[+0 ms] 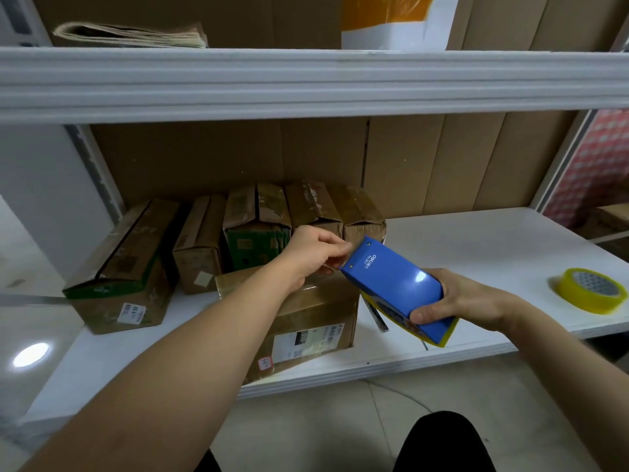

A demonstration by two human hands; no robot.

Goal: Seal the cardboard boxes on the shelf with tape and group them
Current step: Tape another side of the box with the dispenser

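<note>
White metal shelf (476, 240), middle tier. Back wall lined with flat cardboard sheets (425, 158). A spare roll of yellow tape (594, 290) lies flat at the right end of the shelf, well apart from everything else. Upper tier carries a stack of folded brown paper (132, 35) at left and a white-and-orange bag (391, 22) near centre. Tiled floor below; a red checked cloth (599, 165) shows past the right upright.

Five cardboard boxes in a row (238, 229) sit side by side at the back left — worn, taped over, two with green print, the leftmost bearing a white label. In front of them stands the front box (306, 321), brown, glossy with tape, with shipping labels on its near face, close to the shelf edge.

Right hand (456, 301) grips a blue tape dispenser (394, 284), fingers wrapped around its body, the yellow roll showing at its lower end; it hovers tilted over the front box's right top corner. Left hand (316, 250) reaches across the box top, fingers pinched together at the dispenser's nose — what they hold is too small to tell.
</note>
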